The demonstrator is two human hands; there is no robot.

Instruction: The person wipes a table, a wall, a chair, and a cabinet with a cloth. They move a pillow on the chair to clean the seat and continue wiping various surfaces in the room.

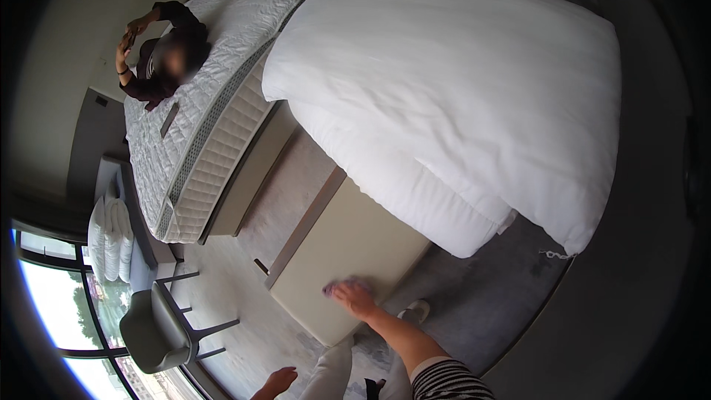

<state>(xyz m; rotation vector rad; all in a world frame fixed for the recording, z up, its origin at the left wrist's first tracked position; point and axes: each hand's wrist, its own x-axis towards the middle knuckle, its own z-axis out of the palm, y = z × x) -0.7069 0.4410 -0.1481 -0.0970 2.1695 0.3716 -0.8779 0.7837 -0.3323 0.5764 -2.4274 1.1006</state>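
My right hand (355, 300) presses a bunched purple-grey cloth (329, 289) flat on the beige top of a padded bench (333, 250). That hand looks slightly blurred. Low in the picture, my left hand (282, 380) hangs over the floor beside my leg and touches nothing; whether its fingers are apart is hard to see. A large white duvet (455, 83) lies heaped over the far part of the bench and hides it.
A bare quilted mattress (222, 78) on a bed base stands at the left, where a person (172, 61) lies with both arms raised. Folded white bedding (114, 239) rests near the window. A grey chair (161, 328) stands lower left on the carpet.
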